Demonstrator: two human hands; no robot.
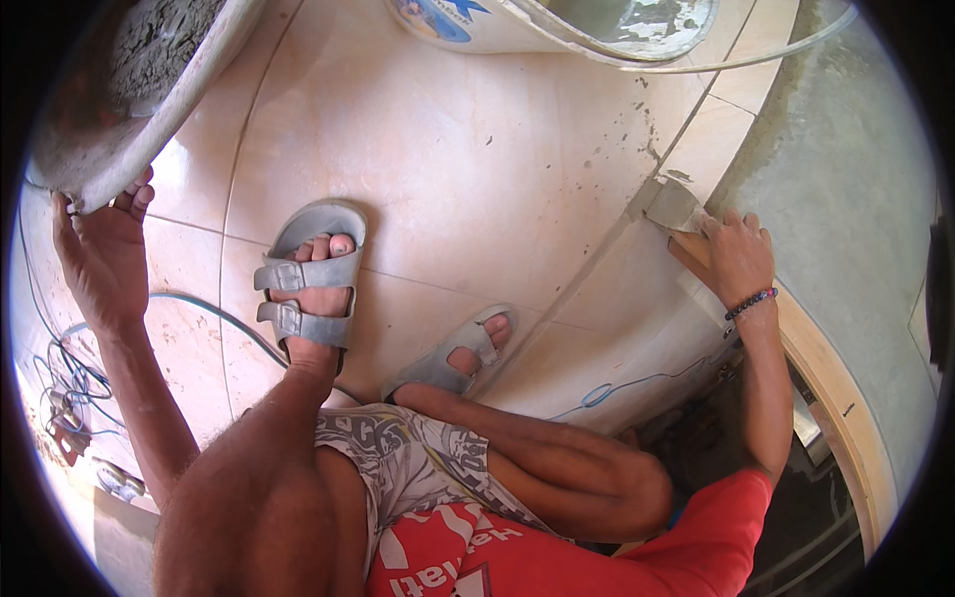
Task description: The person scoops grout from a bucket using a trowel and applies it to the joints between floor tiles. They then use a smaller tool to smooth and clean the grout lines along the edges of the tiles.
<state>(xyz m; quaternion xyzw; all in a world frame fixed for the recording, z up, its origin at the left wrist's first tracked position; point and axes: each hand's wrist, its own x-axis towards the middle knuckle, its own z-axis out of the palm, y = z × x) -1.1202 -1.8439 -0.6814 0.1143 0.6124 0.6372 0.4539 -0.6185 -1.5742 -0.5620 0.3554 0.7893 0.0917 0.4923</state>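
At the upper left, my left hand [107, 249] grips the lower rim of a tilted tub [164, 134], thumb and fingers on its edge. Wet grey mortar [164, 50] lies inside this tub. My right hand [738, 261] is closed around a putty knife [675, 207], its wide blade smeared grey. The blade rests flat by a joint between the pale floor tiles [428, 159], near the raised grey surface. A wooden piece [692, 255] shows beside my fingers; whether it is the knife's handle I cannot tell. Grey splatters mark the tiles just beyond the blade.
A white bucket [487, 28] with a wire handle and grey liquid stands at the top. Cables [75, 373] tangle at the left, and one runs behind my sandalled foot [316, 284]. A wooden frame edge [841, 398] borders a dark opening at the lower right.
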